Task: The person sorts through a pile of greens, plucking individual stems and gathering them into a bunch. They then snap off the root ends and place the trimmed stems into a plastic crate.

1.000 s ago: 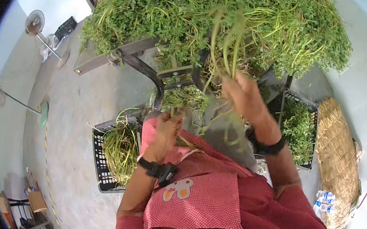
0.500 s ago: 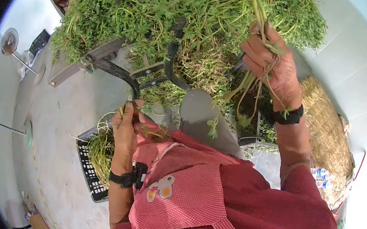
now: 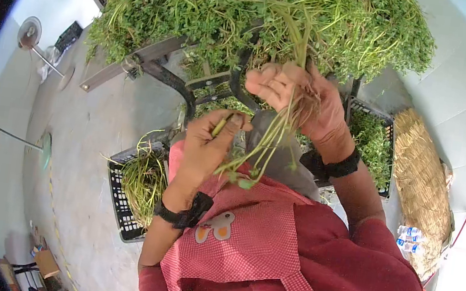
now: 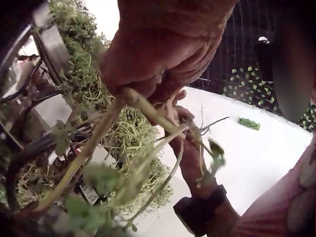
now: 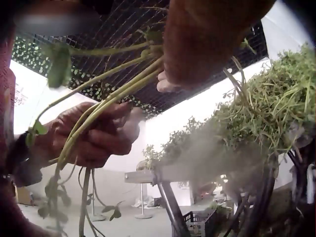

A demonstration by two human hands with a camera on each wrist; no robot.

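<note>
In the head view, my right hand holds a bunch of leafy green stems with pale, rooty ends. The stems hang down and left from the palm, and others stick up past the thumb. Beside it, lower left, my left hand pinches a short thick green stem between thumb and fingers. From the left wrist view, a brownish-green stem runs down from under the left hand's fingers. Long stems cross in front of the left hand in the right wrist view.
A big heap of greens covers the raised surface ahead, above a black curved metal frame. Black crates of greens stand left and right. A rolled straw mat and water bottles lie at right.
My right hand has come inward and lower with its bunch, from the heap's right side. My left hand has risen toward it, still pinching a stem. The head view has shifted slightly.
</note>
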